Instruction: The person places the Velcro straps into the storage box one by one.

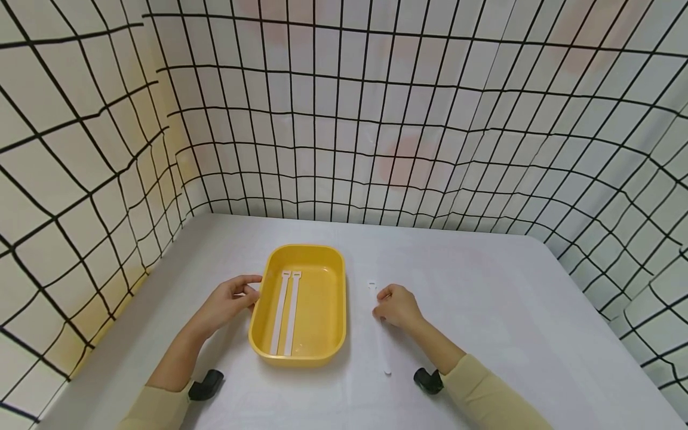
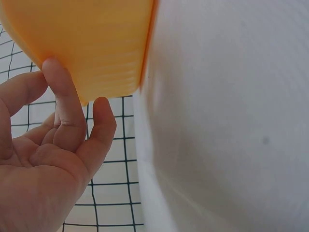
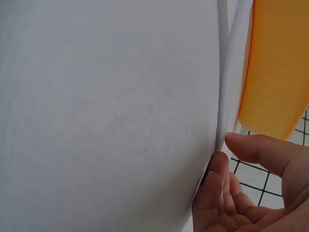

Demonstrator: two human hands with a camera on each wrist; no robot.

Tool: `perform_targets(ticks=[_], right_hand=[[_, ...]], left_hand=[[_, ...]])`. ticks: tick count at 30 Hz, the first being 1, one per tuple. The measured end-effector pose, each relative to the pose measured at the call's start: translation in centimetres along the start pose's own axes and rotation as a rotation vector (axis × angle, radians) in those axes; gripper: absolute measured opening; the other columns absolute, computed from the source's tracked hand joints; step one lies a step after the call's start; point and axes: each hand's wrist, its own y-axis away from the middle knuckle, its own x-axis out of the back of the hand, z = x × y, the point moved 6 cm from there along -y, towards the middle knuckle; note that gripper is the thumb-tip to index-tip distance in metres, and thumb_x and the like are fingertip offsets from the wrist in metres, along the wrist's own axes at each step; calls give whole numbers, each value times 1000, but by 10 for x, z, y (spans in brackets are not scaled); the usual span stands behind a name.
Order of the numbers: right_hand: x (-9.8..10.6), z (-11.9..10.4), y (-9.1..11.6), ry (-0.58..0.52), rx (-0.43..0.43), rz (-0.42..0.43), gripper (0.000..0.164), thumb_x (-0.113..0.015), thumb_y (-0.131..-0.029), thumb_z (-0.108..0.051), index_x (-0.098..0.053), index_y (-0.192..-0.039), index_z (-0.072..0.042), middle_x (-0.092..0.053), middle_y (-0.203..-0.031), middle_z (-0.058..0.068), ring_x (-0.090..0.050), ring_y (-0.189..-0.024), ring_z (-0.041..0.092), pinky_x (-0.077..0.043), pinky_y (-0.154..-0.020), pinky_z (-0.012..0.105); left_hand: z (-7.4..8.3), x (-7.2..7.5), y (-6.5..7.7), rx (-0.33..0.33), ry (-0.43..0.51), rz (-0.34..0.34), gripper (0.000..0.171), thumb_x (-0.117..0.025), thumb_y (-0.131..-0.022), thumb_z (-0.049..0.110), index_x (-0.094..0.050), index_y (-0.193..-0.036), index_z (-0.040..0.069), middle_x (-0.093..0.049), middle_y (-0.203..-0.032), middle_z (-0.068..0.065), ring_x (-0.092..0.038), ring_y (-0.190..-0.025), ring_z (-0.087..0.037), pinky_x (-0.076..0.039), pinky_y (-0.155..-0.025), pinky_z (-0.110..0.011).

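Note:
A white hook-and-loop cable tie (image 1: pixel 372 285) lies lengthwise just right of the yellow tray, its slotted head at the far end. My right hand (image 1: pixel 398 307) pinches it between thumb and fingertips near that head. In the right wrist view, the tie's pale edge (image 3: pixel 222 106) runs down to the thumb and index finger. My left hand (image 1: pixel 228 303) is at the left side of the yellow tray (image 1: pixel 322 310), fingertips touching its outer wall (image 2: pixel 96 43) near the rim. Two more white cable ties (image 1: pixel 280 313) lie side by side in the tray's left half.
The white table (image 1: pixel 484 298) extends right and in front of the tray. Black wire grid (image 1: pixel 344 119) stands along the back and both sides, with white sheeting behind it. A black wrist strap piece (image 1: pixel 428 380) hangs under each forearm.

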Motion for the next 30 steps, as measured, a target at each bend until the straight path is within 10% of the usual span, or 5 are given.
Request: perform_targets(ticks=[11,30], right_hand=[[-2,-3,2,68,5,3,25,-76,-71,-3,-62,-91,-1,-63,-76,5,-58,-64,17,-46,-56,28],[-5,8,-3,-178,-75,-66,19,-76,-76,-1,-65,-91,2,-64,-72,7,-61,-55,13,-48,-52,25]], left_hand=[[1,0,0,1,-3,-10,46,-59,-97,12,-47,-137,-6,-61,-92,-11,-62,-79,-21,-45,-83,-39],[1,0,0,5,-2,-10,46,-59,-97,13,-46,-138,-5,-61,-93,-11,-62,-80,-21,-46,-87,-39]])
